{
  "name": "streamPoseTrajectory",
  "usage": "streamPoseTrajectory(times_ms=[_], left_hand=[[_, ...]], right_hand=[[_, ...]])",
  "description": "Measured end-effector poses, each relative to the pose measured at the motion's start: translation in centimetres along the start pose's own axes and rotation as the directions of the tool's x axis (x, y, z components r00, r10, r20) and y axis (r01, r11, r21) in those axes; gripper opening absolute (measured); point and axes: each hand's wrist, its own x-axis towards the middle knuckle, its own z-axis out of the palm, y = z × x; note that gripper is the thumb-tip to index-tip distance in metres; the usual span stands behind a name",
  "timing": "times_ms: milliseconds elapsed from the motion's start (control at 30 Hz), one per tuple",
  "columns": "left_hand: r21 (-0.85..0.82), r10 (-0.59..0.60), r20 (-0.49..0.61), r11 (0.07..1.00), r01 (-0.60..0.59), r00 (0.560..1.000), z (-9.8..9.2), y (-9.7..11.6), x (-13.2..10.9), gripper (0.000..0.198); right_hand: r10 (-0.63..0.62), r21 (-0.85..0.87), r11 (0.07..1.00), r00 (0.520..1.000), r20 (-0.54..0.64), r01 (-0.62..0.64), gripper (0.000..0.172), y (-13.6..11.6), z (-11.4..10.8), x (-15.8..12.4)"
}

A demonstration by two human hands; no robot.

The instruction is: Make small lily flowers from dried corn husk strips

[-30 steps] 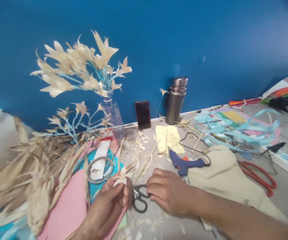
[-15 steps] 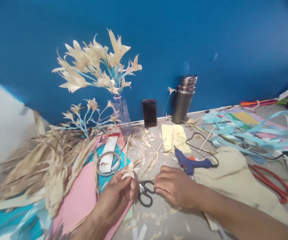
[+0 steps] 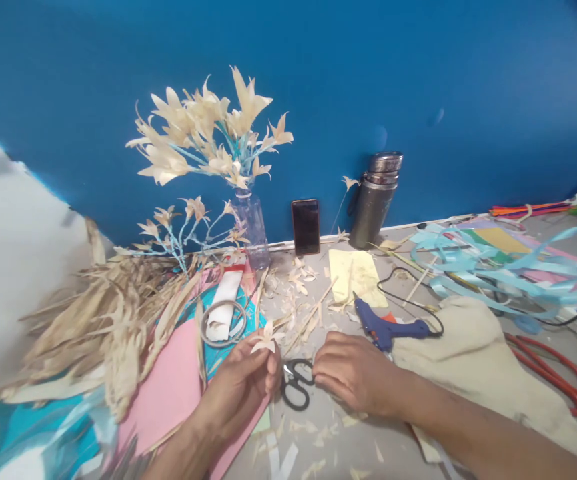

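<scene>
My left hand (image 3: 248,370) pinches a small cream flower (image 3: 266,340) that looks made of dried husk; its pointed petals face up above my fingertips. Just right of it, black-handled scissors (image 3: 295,393) lie on the table, blades partly hidden by my left fingers. My right hand (image 3: 351,370) rests by the scissors' handles, knuckles up and fingers curled together; whatever they hold, if anything, is hidden. Beyond that hand lies a blue glue gun (image 3: 388,328) with a black cord. A yellow paper sheet (image 3: 355,277) is at its nozzle.
Husk flowers (image 3: 208,133) stand in a clear bottle (image 3: 252,230) at the back. A phone (image 3: 305,227) and flask (image 3: 377,200) are against the wall. Dried husks (image 3: 83,320) pile up left. Right are a beige cloth (image 3: 458,353), red-handled scissors (image 3: 553,373) and blue ribbon (image 3: 508,267).
My view has turned slightly left, so everything sits a little further right in the picture. Both hands keep nearly the same pose, and the flower stays in my left hand.
</scene>
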Motion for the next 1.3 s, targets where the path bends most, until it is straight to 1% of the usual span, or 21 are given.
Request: streamPoseTrajectory(times_ms=[233,433,633,833,900,967,1033,1100,1133,1200,1233,1300], left_hand=[[0.006,0.005,0.018,1.000,-0.006,1.000,-0.1,0.0,0.1,0.031],[0.013,0.013,0.038,1.000,-0.013,0.999,-0.3,-0.2,0.1,0.030],[0.003,0.024,0.056,1.000,-0.024,0.998,-0.6,-0.3,0.2,0.027],[-0.016,0.007,0.032,1.000,-0.007,0.999,-0.6,-0.4,0.2,0.026],[-0.025,0.009,0.021,1.000,-0.008,1.000,-0.5,-0.4,0.2,0.026],[-0.022,0.001,0.020,1.000,0.000,1.000,-0.4,-0.3,0.1,0.026],[-0.015,-0.014,0.027,1.000,0.014,1.000,-0.5,-0.3,0.2,0.025],[-0.011,-0.021,0.043,1.000,0.021,0.999,-0.6,-0.3,0.2,0.025],[-0.010,-0.018,0.053,1.000,0.019,0.998,-0.7,-0.4,0.3,0.025],[-0.008,-0.010,0.071,1.000,0.011,0.997,-0.8,-0.5,0.3,0.025],[-0.007,-0.006,0.076,1.000,0.006,0.997,-0.8,-0.5,0.3,0.025],[-0.005,0.006,0.077,1.000,-0.006,0.997,-0.6,-0.6,0.1,0.024]], right_hand=[[-0.002,-0.002,1.000,1.000,0.000,0.002,0.024,0.0,0.1,-0.1],[0.013,0.009,1.000,1.000,0.013,-0.013,0.024,0.1,0.2,-0.3],[-0.004,0.005,1.000,1.000,0.019,0.004,0.024,0.1,0.1,-0.2],[-0.001,0.000,1.000,1.000,0.015,0.001,0.025,-0.1,0.3,-0.1],[0.036,-0.017,0.999,0.999,0.002,-0.036,0.025,-0.2,0.0,-0.1],[0.135,-0.044,0.990,0.990,-0.039,-0.137,0.023,-0.1,-0.8,0.0],[0.279,-0.087,0.955,0.957,-0.077,-0.285,0.023,0.3,-2.3,0.2],[0.389,-0.137,0.907,0.917,-0.083,-0.398,0.025,0.9,-4.2,0.8],[0.416,-0.156,0.893,0.906,-0.073,-0.422,0.027,1.2,-5.1,1.4],[0.424,-0.169,0.889,0.904,-0.049,-0.426,0.031,1.9,-6.5,3.1],[0.423,-0.165,0.891,0.905,-0.034,-0.423,0.032,2.2,-6.8,4.2],[0.412,-0.111,0.907,0.911,0.018,-0.407,0.035,2.9,-6.6,6.6]])
